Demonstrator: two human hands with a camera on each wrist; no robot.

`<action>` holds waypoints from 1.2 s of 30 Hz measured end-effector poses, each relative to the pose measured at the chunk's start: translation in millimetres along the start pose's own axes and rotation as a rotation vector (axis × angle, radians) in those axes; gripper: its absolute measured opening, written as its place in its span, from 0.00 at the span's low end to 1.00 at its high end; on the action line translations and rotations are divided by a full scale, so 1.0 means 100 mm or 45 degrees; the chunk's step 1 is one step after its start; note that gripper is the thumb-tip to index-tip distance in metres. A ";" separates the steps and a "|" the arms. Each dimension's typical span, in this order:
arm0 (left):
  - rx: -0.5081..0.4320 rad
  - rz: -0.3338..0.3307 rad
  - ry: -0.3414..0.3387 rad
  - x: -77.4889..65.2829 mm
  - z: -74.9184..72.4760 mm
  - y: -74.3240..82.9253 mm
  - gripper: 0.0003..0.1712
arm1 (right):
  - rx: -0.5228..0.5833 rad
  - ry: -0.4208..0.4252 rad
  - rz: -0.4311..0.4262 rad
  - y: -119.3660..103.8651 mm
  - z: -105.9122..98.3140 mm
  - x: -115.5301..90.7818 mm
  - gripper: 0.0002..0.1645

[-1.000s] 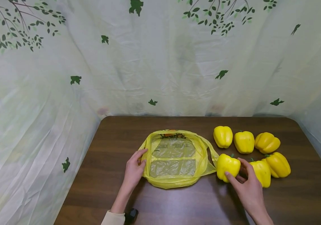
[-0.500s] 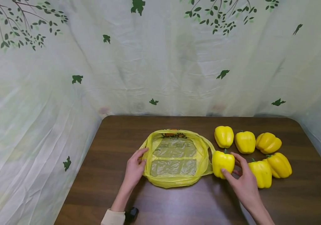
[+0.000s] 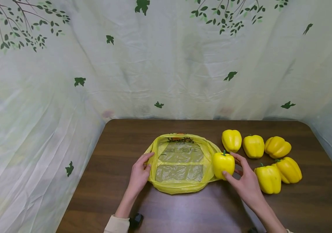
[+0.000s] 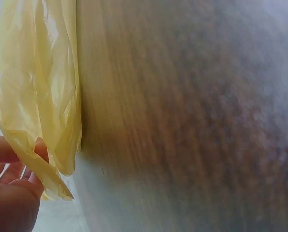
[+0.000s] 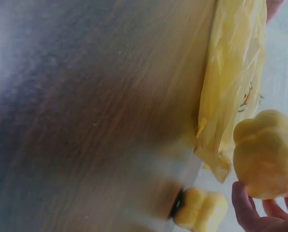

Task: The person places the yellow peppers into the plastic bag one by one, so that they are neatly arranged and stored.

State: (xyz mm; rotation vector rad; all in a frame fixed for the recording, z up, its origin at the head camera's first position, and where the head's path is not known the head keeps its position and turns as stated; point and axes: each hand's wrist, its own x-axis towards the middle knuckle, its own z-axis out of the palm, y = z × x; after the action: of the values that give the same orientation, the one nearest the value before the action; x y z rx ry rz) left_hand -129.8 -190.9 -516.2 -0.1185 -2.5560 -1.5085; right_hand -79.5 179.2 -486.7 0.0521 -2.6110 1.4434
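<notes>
A yellow plastic bag [image 3: 180, 189] stands on the table with its mouth spread wide, and its inside shows only the creased bottom. At its left rim my left hand [image 3: 139, 171] pinches the plastic between thumb and fingers; the left wrist view shows the bag [image 4: 42, 72] drooping over those fingers. My right hand [image 3: 244, 181] grips a yellow bell pepper [image 3: 223, 165], stem up, at the bag's right edge, covering part of the rim there. In the right wrist view the held pepper [image 5: 267, 154] is off the table, beside the bag's side wall.
Several more yellow bell peppers lie at the right: a back row with a left pepper [image 3: 231, 140], a middle one [image 3: 253, 146] and a right one [image 3: 277, 147], then a front pepper [image 3: 268, 179] touching another [image 3: 289, 170]. A printed cloth [image 3: 177, 71] hangs behind the brown table [image 3: 125, 136].
My right hand has carried the pepper left and slightly away from me, from beside the other peppers to the bag's right rim. My left hand stays at the left rim.
</notes>
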 end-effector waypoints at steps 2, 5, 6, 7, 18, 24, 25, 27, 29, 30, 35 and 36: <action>0.002 -0.001 0.003 0.00 0.00 0.00 0.28 | 0.006 -0.018 -0.017 0.01 0.02 0.02 0.42; 0.001 0.016 0.006 -0.01 -0.01 0.00 0.28 | 0.019 -0.043 -0.043 0.01 0.03 0.05 0.43; -0.003 0.020 0.007 -0.01 -0.01 0.00 0.28 | 0.022 -0.052 -0.052 0.01 0.04 0.05 0.43; -0.005 0.024 0.007 -0.01 -0.01 0.00 0.28 | 0.020 -0.062 -0.059 0.01 0.04 0.06 0.43; -0.005 0.021 0.006 -0.02 -0.01 0.02 0.29 | 0.072 -0.157 -0.164 0.02 0.08 0.17 0.41; -0.002 0.002 0.008 -0.02 -0.02 0.04 0.28 | 0.096 -0.230 -0.176 0.01 0.09 0.22 0.40; -0.002 0.001 0.009 -0.02 -0.02 0.04 0.28 | 0.095 -0.241 -0.176 0.00 0.09 0.23 0.40; 0.001 0.002 0.009 -0.02 -0.02 0.03 0.28 | 0.090 -0.263 -0.176 -0.01 0.10 0.25 0.41; -0.003 0.000 0.008 -0.02 -0.02 0.03 0.28 | 0.077 -0.283 -0.175 -0.03 0.10 0.27 0.41; -0.006 0.001 0.007 -0.02 -0.02 0.02 0.29 | 0.070 -0.292 -0.176 -0.04 0.10 0.28 0.42; -0.011 0.005 0.000 -0.03 -0.01 0.02 0.29 | 0.045 -0.333 -0.175 -0.07 0.12 0.34 0.43; -0.010 0.009 -0.001 -0.03 -0.01 0.01 0.30 | 0.043 -0.340 -0.179 -0.08 0.12 0.35 0.43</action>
State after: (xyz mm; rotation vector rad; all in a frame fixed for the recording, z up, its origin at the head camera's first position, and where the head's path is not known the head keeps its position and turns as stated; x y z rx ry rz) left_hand -126.9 -190.7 -515.1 -0.1292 -2.5477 -1.5168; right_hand -115.1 166.2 -481.1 0.4527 -2.7209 1.5236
